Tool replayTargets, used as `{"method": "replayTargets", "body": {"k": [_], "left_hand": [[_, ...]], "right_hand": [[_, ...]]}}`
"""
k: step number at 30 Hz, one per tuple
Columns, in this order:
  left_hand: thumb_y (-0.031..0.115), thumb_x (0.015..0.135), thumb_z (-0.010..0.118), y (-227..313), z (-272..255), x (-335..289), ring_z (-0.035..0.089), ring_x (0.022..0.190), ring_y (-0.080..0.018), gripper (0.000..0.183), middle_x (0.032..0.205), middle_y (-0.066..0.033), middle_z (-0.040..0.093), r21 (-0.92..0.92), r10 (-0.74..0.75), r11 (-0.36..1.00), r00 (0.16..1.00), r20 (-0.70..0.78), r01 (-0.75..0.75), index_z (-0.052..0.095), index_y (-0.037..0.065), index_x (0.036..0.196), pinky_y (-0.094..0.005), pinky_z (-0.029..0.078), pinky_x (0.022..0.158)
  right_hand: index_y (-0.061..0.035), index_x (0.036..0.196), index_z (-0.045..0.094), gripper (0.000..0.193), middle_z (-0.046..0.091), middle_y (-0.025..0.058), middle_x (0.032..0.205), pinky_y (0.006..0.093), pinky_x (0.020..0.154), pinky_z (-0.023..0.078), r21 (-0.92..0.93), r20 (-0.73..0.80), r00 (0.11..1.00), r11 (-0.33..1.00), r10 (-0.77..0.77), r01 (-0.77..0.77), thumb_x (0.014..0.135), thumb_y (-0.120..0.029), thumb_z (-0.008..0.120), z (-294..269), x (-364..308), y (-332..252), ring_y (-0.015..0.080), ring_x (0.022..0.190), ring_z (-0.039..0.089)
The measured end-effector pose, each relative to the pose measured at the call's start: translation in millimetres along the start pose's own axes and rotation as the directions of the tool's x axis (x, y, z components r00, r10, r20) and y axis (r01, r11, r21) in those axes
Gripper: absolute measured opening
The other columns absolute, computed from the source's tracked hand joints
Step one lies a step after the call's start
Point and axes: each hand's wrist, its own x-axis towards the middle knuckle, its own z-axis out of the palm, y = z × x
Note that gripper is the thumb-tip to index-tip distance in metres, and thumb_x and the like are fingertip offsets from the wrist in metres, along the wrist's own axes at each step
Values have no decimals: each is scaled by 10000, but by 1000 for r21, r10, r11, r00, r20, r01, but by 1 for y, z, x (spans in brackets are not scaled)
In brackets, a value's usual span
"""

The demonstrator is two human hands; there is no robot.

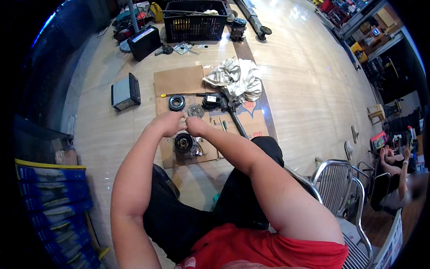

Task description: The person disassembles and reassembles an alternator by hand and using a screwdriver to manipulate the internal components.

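Observation:
My left hand (pixel 170 123) and my right hand (pixel 196 127) meet over the cardboard, fingertips pinched close together. Whatever lies between the fingers is too small to make out. Just below them a round metal machine part with a black pulley-like face (pixel 183 142) rests on the cardboard, apart from the hands as far as I can tell. Beyond my fingers lie a black ring-shaped pulley (pixel 177 102) and a flat grey metal disc (pixel 195 110). A black tool with a long handle (pixel 236 120) and a small screwdriver-like tool (pixel 224 125) lie to the right.
The flattened cardboard (pixel 178 80) carries a crumpled white cloth (pixel 237 80). A grey box-shaped unit (pixel 126 92), a black battery (pixel 144 42) and a black basket (pixel 195 22) stand beyond. Metal chairs (pixel 333 184) and a seated person (pixel 398 179) are at right; blue boxes (pixel 56 201) at left.

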Motion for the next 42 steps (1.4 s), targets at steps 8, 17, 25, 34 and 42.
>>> {"method": "replayTargets", "body": {"k": [8, 17, 25, 34, 42], "left_hand": [[345, 804, 623, -6, 7, 3, 543, 1053, -331, 493, 1138, -186, 571, -4, 11, 1000, 1000, -21, -11, 527, 54, 1190, -387, 440, 891], [363, 822, 608, -10, 7, 4, 539, 1064, -333, 503, 1150, -175, 570, -1, -16, 1000, 1000, 13, 16, 505, 64, 1213, -384, 442, 889], [314, 817, 614, -13, -1, -4, 544, 1053, -336, 464, 1151, -179, 569, -39, -36, 999, 999, -13, 35, 526, 48, 1187, -390, 441, 885], [308, 824, 604, -21, 3, -7, 549, 1044, -345, 467, 1098, -204, 587, -3, -40, 999, 999, -26, 40, 509, 57, 1206, -403, 444, 883], [300, 820, 602, -22, 1, -7, 537, 1061, -345, 469, 1122, -198, 577, -30, -37, 999, 998, -48, 35, 502, 62, 1212, -399, 433, 900]], "right_hand": [[36, 845, 603, 255, 618, 249, 870, 447, 748, 490, -11, 11, 1000, 1000, 0, 0, 759, -204, 593, 2, 2, 1, 386, 842, 604], [21, 906, 601, 302, 620, 239, 901, 441, 761, 484, 86, -3, 1000, 996, 22, -22, 812, -264, 573, 2, 4, 2, 373, 852, 607], [17, 862, 600, 318, 607, 256, 864, 456, 747, 461, 181, -103, 994, 983, 30, -11, 807, -296, 599, 22, -2, 13, 399, 849, 587], [16, 909, 629, 373, 611, 268, 869, 453, 738, 469, -148, 269, 963, 986, -30, 72, 873, -330, 493, 27, 6, 61, 409, 830, 594], [-34, 947, 633, 347, 581, 137, 677, 348, 472, 441, 230, 392, 887, 908, 242, -349, 897, -337, 471, 54, 1, 72, 225, 530, 534]]}}
